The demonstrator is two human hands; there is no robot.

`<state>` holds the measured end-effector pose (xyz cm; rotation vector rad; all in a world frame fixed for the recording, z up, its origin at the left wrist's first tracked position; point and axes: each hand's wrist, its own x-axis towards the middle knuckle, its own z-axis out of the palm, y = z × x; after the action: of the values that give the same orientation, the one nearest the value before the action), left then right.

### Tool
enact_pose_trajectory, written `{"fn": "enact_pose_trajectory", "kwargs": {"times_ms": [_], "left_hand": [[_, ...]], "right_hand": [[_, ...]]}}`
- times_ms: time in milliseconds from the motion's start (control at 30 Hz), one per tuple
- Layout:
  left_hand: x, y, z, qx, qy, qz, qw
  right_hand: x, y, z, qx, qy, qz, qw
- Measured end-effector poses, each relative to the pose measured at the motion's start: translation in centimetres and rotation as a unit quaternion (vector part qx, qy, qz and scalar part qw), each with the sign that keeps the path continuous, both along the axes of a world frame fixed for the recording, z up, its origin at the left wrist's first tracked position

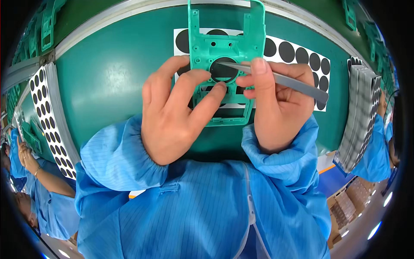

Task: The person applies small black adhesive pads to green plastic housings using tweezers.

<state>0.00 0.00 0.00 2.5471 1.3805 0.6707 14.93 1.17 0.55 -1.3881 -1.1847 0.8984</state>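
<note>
A green plastic housing (221, 52) lies on the table in front of me, over a white sheet of black round stickers (286, 52). In its round opening sits a black disc (221, 74). My left hand (174, 103) spreads over the housing's left side, fingertips on and beside the rim of the opening, thumb at its lower edge. My right hand (280, 93) is closed around grey metal tweezers (297, 85). Their tips reach over the black disc; I cannot tell whether they touch it.
Stacks of sticker sheets stand at the left (51, 123) and the right (359, 114) on the green table (108, 60). A pale rail (116, 19) runs along the far edge. Co-workers in blue sit at the left (49, 203) and right (374, 157). Cardboard boxes (351, 200) are at lower right.
</note>
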Motion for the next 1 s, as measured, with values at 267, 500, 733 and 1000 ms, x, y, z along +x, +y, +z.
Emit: {"fn": "enact_pose_trajectory", "kwargs": {"times_ms": [267,500,733,1000], "left_hand": [[0.13,-0.27,-0.08,0.024,0.018,0.011,0.999],[0.19,-0.27,-0.14,0.04,0.02,0.008,0.999],[0.33,-0.37,0.15,0.037,0.027,0.016,0.999],[0.31,-0.33,0.08,0.046,0.03,0.017,0.998]], "right_hand": [[-0.61,0.25,0.35,-0.013,0.058,-0.025,0.998],[-0.72,0.63,0.26,-0.038,0.109,-0.044,0.992],[-0.58,0.47,0.02,-0.041,0.13,-0.05,0.989],[-0.71,0.23,-0.26,-0.004,0.11,-0.037,0.993]]}}
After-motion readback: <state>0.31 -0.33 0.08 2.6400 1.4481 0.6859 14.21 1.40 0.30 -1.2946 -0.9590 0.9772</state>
